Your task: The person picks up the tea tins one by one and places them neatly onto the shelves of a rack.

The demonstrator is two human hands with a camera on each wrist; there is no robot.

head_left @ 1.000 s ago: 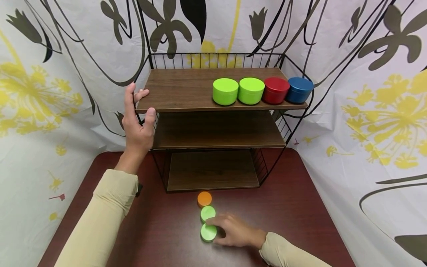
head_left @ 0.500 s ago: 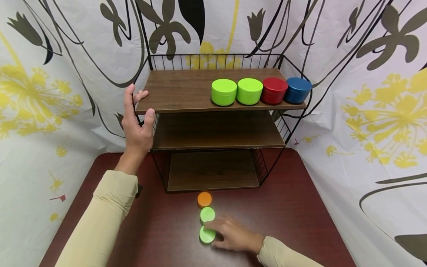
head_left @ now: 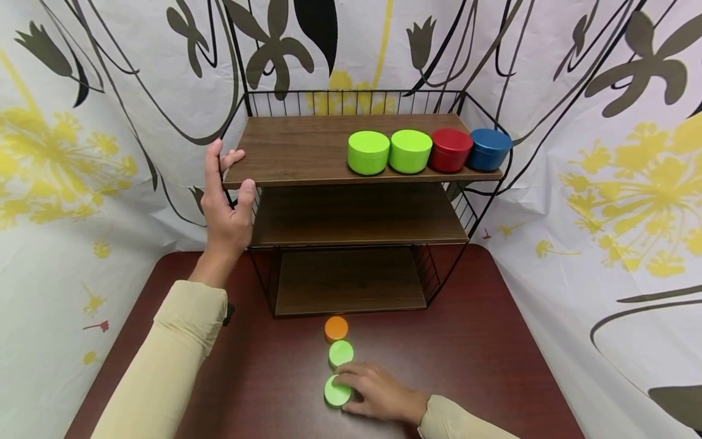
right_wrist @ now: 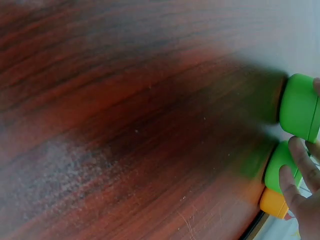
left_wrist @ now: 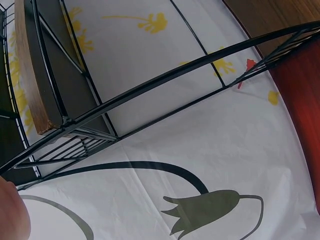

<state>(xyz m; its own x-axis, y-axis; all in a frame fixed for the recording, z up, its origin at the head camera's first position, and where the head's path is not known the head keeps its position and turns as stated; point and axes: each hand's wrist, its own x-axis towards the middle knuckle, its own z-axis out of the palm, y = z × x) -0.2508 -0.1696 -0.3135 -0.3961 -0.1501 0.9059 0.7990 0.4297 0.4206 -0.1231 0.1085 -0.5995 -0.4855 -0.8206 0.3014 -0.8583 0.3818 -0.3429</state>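
Note:
In the head view my right hand [head_left: 378, 390] pinches the nearest green round lidded tin [head_left: 337, 391] on the table, thumb at its near side and fingers at its far side. Beyond it stand a second green tin [head_left: 341, 353] and an orange tin [head_left: 336, 328], in a line toward the rack. The right wrist view shows the nearest tin [right_wrist: 298, 106] at the right edge, fingers [right_wrist: 302, 165] beside it. My left hand [head_left: 227, 213] rests at the left end of the three-tier rack's top shelf [head_left: 296, 149], index finger and thumb extended, beside the black wire frame.
On the top shelf's right half stand two bright green tins [head_left: 368, 152], a red tin [head_left: 451, 150] and a blue tin [head_left: 490, 149] in a row. Middle [head_left: 359, 213] and bottom shelves [head_left: 351, 280] lie below. Patterned cloth [head_left: 603, 231] encloses the dark red table [head_left: 482, 341].
My right hand has moved the nearest green tin a little toward me and to the left, widening its gap from the second green tin. My left hand has stayed in place.

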